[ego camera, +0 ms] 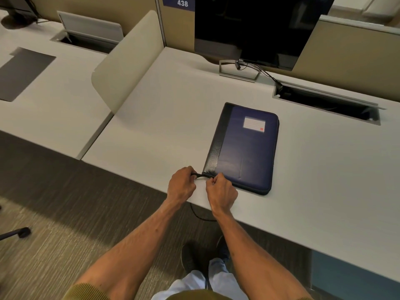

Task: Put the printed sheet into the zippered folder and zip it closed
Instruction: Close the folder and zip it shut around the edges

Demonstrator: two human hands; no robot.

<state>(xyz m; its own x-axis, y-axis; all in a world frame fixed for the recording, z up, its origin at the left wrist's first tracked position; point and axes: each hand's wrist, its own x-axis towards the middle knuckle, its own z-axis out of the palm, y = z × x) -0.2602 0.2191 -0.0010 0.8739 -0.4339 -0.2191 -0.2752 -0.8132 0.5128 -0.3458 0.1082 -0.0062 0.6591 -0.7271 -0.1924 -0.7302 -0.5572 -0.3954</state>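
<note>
Gripping a black strap (pixel 200 175) off the zippered folder's (pixel 244 148) near-left corner with left hand (pixel 181 184), right hand (pixel 220 191) pinching probably the zip pull there. Printed sheet unseen, presumably inside. Could jam if yanked crooked.

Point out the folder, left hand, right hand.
folder (pixel 244 152), head view, blue front cover.
left hand (pixel 181 185), head view, back of hand.
right hand (pixel 221 191), head view, back of hand.

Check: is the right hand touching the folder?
Touching. The head view shows the right hand with its fingers pinching the folder at its near-left corner, no gap. The left hand grips the black strap there.
</note>
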